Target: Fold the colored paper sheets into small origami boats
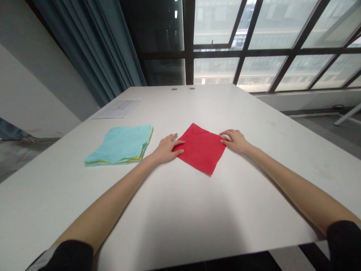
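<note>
A red square sheet (pixel 200 147), thin like paper or cloth, lies turned on the white table with one corner pointing toward me. My left hand (pixel 167 148) rests at its left corner, fingers apart and the thumb and a finger on the red surface. At the opposite corner is my right hand (pixel 236 140), its fingertips touching the edge, with a gap showing between thumb and fingers. Left of my left hand sits a stack of light blue sheets (pixel 121 143), with yellow and green layers showing along its edges.
The white table (pixel 180 210) stretches away toward the windows (pixel 217 28). A printed paper (pixel 117 108) lies near its left edge, behind the stack. Two round inserts are set in the far end. A blue curtain (pixel 93 41) hangs at the left.
</note>
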`<state>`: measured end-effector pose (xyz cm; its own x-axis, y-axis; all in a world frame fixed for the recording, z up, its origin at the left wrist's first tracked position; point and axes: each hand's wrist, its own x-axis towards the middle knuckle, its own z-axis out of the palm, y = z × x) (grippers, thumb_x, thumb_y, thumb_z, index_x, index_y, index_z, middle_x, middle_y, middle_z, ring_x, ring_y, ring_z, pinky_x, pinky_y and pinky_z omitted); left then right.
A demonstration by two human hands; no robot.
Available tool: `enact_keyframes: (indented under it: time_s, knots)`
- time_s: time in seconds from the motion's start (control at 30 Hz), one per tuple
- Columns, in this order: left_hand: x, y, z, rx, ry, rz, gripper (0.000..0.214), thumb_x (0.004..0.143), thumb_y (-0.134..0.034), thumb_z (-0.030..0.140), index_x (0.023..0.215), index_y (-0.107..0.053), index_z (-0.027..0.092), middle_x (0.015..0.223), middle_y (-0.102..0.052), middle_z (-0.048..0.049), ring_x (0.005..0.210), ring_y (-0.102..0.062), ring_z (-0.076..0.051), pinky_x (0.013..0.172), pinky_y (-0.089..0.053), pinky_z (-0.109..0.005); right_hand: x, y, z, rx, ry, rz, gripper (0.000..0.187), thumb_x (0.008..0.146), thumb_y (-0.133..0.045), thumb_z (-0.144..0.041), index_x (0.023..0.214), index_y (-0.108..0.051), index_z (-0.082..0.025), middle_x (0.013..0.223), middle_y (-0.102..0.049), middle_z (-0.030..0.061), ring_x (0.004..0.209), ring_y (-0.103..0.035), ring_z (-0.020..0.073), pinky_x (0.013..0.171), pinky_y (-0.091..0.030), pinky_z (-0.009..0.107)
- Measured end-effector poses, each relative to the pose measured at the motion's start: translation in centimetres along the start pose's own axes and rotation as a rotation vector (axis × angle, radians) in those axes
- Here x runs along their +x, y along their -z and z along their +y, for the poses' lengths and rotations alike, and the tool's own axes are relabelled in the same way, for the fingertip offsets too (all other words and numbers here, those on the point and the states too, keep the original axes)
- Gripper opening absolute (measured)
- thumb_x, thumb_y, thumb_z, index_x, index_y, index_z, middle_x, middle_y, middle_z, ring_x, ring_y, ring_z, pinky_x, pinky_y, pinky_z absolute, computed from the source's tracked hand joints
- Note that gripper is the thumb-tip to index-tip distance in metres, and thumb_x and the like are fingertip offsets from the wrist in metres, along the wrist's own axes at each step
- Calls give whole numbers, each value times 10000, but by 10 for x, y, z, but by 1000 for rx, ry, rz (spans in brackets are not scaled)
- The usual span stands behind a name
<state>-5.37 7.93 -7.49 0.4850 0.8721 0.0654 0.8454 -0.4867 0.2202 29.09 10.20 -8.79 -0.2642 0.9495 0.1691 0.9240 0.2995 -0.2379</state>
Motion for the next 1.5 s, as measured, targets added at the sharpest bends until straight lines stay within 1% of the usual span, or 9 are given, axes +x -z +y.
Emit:
enact_keyframes:
  time_s: [0.2, 0.33, 0.5, 0.7, 0.83, 0.97, 1.2, 1.33, 1.5]
  knots:
    - [4, -5, -8, 34, 149, 98, 516, 854, -400, 489, 1300, -456, 237, 1430, -358, -115, 1324, -299, -284, 1044, -264, -516, -1, -7, 4, -20, 24, -9, 417, 834, -430, -418, 1178, -585, -238, 1216, -579, 86, 1127, -493, 275, 958, -359, 441]
    - [7, -6, -13, 35, 226, 147, 460, 841, -415, 422, 1228, -531, 202, 1353, -456, -121, 1268, -389, -269, 1031, -312, -462, -5, -7, 1, -24, 32, 24, 421, 841, -417, -410, 1189, -576, -233, 1205, -583, 88, 1119, -495, 276, 957, -361, 440]
    - [7, -6, -11, 18, 227, 198, 391, 834, -418, 395, 1135, -605, 229, 1276, -522, -99, 1197, -461, -247, 1003, -352, -435, -10, -5, -6, -35, 17, 63, 418, 850, -405, -401, 1187, -573, -220, 1204, -576, 93, 1118, -490, 281, 955, -364, 437]
    - [7, -6, -14, -66, 175, 286, 342, 795, -473, 367, 1055, -641, 221, 1134, -607, -71, 1086, -528, -228, 961, -397, -385, -9, -7, -3, 2, 14, 47, 417, 844, -412, -393, 1189, -577, -228, 1213, -577, 84, 1120, -493, 272, 959, -360, 426]
    - [6, -3, -14, -130, 155, 294, 329, 773, -482, 335, 1029, -648, 212, 1048, -657, -45, 1038, -550, -225, 955, -398, -371, -9, -7, -2, 22, 26, 58, 421, 845, -411, -395, 1176, -591, -209, 1203, -585, 90, 1112, -499, 269, 965, -358, 414]
    - [5, -1, -10, -190, 131, 304, 349, 714, -483, 239, 1013, -659, 201, 1028, -673, -33, 1019, -558, -218, 955, -392, -352, -9, -9, -1, 32, 31, 82, 402, 833, -435, -389, 1142, -601, -192, 1170, -604, 98, 1095, -510, 267, 956, -366, 413]
    - [3, 2, -9, -310, 159, 315, 387, 691, -492, 210, 1040, -658, 205, 842, -676, -27, 837, -595, -192, 807, -449, -314, -6, -12, 2, 168, 36, 193, 291, 759, -535, -353, 982, -640, -199, 974, -676, 70, 923, -587, 241, 849, -436, 387]
    - [3, 0, -13, -351, 173, 323, 381, 701, -504, 216, 1052, -649, 189, 843, -675, -27, 800, -595, -179, 780, -453, -300, -9, -6, -2, 275, 11, 191, 202, 736, -558, -333, 872, -637, -206, 873, -684, 42, 835, -604, 210, 775, -450, 340]
    - [4, -1, -16, -361, 189, 332, 360, 709, -499, 212, 1024, -671, 182, 862, -689, -37, 815, -609, -186, 786, -453, -299, -10, -3, -6, 371, -15, 157, 216, 727, -564, -359, 852, -616, -190, 767, -663, 22, 726, -595, 176, 697, -448, 300]
